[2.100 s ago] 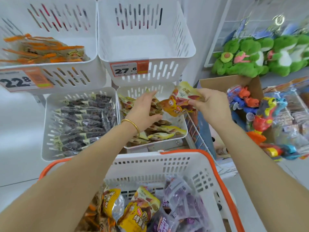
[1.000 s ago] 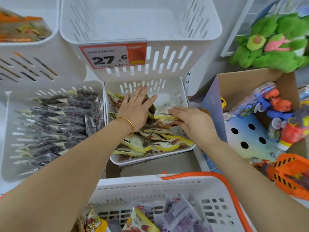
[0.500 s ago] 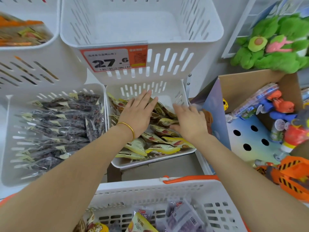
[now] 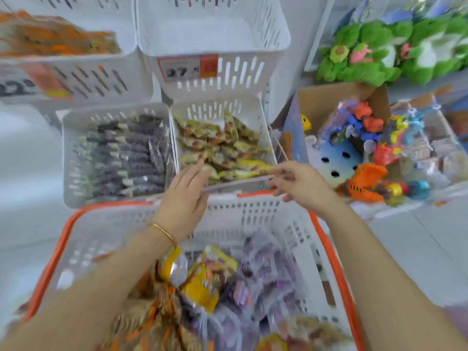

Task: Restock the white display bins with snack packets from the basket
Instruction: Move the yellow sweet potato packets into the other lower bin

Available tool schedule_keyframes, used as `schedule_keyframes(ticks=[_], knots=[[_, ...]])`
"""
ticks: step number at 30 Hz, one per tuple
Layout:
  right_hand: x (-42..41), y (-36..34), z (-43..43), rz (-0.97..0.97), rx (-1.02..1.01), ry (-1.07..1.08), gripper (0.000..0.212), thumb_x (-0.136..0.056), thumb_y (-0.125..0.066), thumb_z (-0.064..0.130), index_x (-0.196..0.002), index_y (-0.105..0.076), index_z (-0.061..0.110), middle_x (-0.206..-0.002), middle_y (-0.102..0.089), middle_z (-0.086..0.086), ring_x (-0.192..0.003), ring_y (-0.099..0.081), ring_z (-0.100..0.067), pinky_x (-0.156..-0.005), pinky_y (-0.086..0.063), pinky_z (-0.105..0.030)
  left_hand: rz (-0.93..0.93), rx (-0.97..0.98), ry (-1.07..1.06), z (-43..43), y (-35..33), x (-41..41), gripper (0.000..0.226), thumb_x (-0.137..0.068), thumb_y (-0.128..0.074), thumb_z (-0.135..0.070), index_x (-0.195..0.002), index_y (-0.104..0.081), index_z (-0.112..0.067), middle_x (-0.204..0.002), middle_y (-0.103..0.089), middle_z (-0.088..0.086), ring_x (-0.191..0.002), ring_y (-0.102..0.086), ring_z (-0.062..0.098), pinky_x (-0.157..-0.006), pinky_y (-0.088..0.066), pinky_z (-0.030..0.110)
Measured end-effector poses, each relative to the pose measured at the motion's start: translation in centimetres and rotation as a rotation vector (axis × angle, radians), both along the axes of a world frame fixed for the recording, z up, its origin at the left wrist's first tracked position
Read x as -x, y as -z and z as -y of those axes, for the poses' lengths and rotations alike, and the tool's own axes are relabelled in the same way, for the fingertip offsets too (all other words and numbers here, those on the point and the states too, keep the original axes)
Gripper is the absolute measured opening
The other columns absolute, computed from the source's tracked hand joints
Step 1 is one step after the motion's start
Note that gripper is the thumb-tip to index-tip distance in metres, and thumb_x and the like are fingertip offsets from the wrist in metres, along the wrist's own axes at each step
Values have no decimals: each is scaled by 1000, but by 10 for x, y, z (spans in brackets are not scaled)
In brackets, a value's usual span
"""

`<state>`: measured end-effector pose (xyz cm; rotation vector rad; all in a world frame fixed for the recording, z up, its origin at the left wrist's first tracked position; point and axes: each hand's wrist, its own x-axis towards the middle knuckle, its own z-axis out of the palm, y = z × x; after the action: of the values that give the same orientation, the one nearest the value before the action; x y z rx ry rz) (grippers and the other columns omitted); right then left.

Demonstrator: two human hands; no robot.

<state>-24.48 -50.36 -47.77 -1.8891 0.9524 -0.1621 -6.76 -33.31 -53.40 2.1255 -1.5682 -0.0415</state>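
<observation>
A blurred price tag (image 4: 187,68) reads 27 while the left hand (image 4: 184,198) and right hand (image 4: 304,184), fingers loosely apart and holding nothing, hover between the lower white bin (image 4: 263,115) of yellow packets (image 4: 222,148) and the basket (image 4: 255,211).

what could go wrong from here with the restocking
1. The basket holds mixed packets, yellow, purple and orange; a hasty grab could land the wrong kind in the bin.
2. The yellow pile there looks heaped to the low front rim; more on top may slide out.
</observation>
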Motion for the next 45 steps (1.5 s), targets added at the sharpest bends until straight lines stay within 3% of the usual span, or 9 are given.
schedule_keyframes(ticks=[10,14,18,23,27,31,37,41,45], knots=[[54,17,-84,-805,-164,-718,29,-78,-74,42,-101,-64,27,-124,-59,3,-115,-56,-20,-94,-51,-43,-171,-370,151,-67,13,76,45,-96,-46,-12,-140,-38,-16,-156,-16,2,-142,-14,25,-111,-25,39],[67,21,-92,-1040,-47,-786,57,-75,-78,34,-123,-57,12,-125,-58,-6,-103,-61,-23,-87,-53,-37,-168,-389,135,-73,14,74,42,-95,-48,-12,-137,-43,-16,-155,-19,3,-141,-16,27,-113,-21,40],[62,24,-93,-753,241,-707,22,-79,-75,25,-70,-58,13,-69,-57,-1,-70,-55,-21,-60,-45,-26,-132,-451,32,-80,27,49,39,-95,-45,-10,-134,-47,-15,-154,-22,5,-141,-17,29,-114,-17,39],[29,27,-98,-222,22,-480,12,-82,-73,20,-79,-67,11,-75,-65,-2,-67,-59,-12,-67,-48,-28,-59,-553,-155,-98,54,17,38,-95,-46,-14,-133,-48,-15,-148,-33,8,-137,-26,29,-115,-15,38],[16,51,-100,-290,-68,-530,21,-85,-70,24,-87,-67,3,-77,-66,-6,-70,-59,-15,-68,-47,-30,-20,-568,-253,-102,62,5,40,-94,-48,-13,-134,-46,-15,-141,-42,9,-132,-32,29,-111,-22,38],[6,70,-98,-379,-15,-564,36,-84,-71,26,-82,-59,-8,-68,-48,-7,-64,-45,-17,-60,-32,-29,-7,-730,-290,-93,69,7,47,-96,-43,-40,-139,-37,-23,-137,-40,12,-128,-33,34,-101,-37,46],[3,72,-90,-278,-68,-471,31,-83,-72,26,-67,-56,5,-59,-43,-3,-56,-40,-15,-53,-30,-26,58,-864,-265,-72,86,10,63,-87,-42,-64,-133,-40,-22,-134,-38,15,-125,-37,36,-102,-38,46],[2,72,-89,-226,-89,-387,37,-83,-71,31,-78,-64,-5,-59,-50,-2,-54,-42,-13,-47,-31,-20,-9,-808,-281,-70,83,21,50,-88,-48,-57,-117,-47,-16,-125,-41,11,-116,-42,36,-92,-45,46],[5,72,-89,-209,-98,-361,42,-83,-69,34,-90,-66,-7,-71,-59,-7,-65,-48,-18,-56,-35,-26,-63,-681,-334,-77,75,26,16,-90,-57,-17,-99,-47,-10,-118,-43,15,-102,-49,35,-84,-49,43]])
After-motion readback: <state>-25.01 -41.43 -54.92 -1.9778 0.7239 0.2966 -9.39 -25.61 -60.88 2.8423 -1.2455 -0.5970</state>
